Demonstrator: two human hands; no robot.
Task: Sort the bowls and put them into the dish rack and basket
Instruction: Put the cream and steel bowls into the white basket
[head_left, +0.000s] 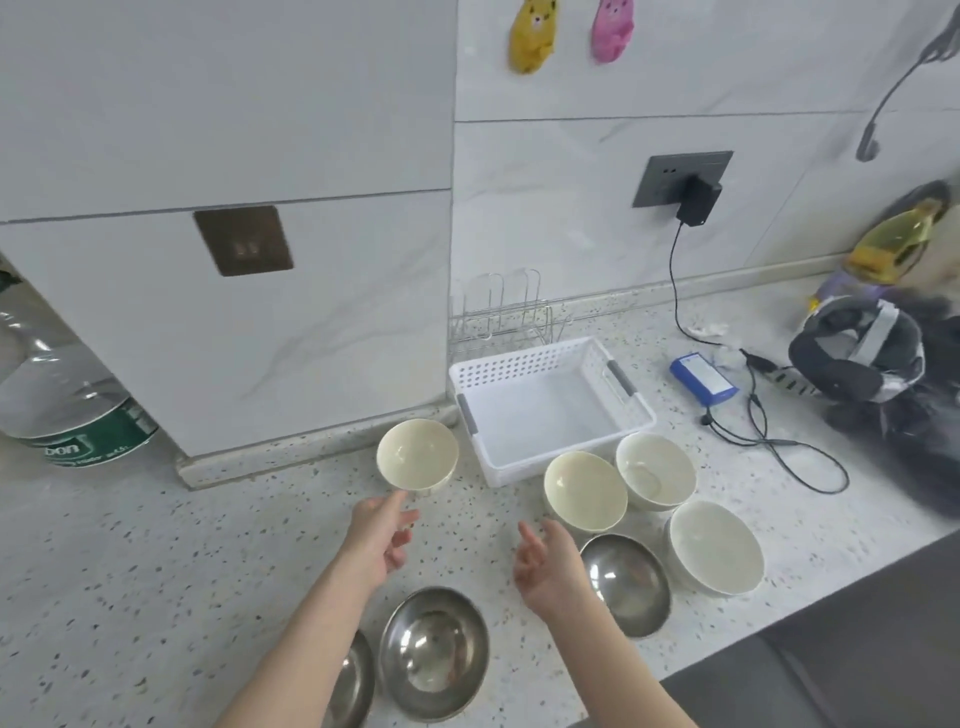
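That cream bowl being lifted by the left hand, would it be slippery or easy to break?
The cream bowl looks glazed and glossy, so probably somewhat slippery. The left hand holds it only at its lower edge, tilted, so it might slip or swing. It looks ceramic, so likely stiff, fairly heavy and liable to chip on the stone countertop.

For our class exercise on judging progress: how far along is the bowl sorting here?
Done: nothing yet; the white basket and wire dish rack hold no bowls. In hand: the left hand lifts one white bowl; the right hand is open. Left: three white bowls and three steel bowls on the counter.
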